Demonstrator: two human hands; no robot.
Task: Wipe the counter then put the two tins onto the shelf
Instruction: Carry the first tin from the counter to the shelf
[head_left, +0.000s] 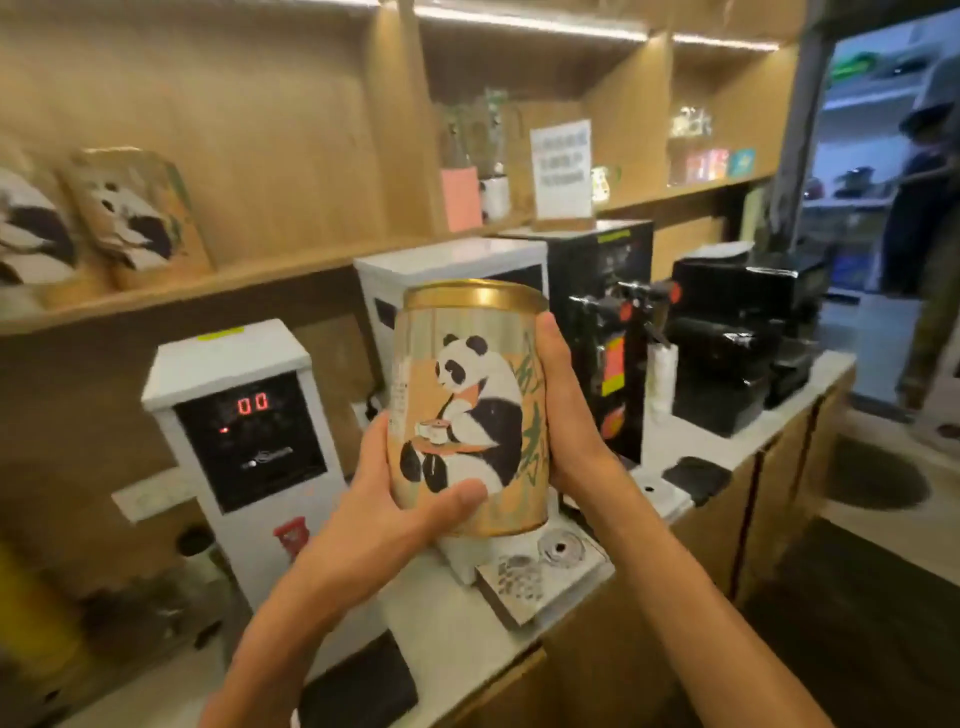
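Both hands clamped one tin (470, 410), upright in the air above the counter (571, 587): the left hand (410, 499) under its base, the right hand (563, 410) along its side. Its gold lid was on, contents hidden. A blurred second tin (137, 215) stood on the wooden shelf (291, 273). Below, a white machine (244, 415) showed red "00"

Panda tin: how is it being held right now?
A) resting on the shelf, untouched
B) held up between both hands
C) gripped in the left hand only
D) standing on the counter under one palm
B: the panda tin is lifted clear of the counter, with the left hand cupping its lower side and the right hand pressed against its other side.
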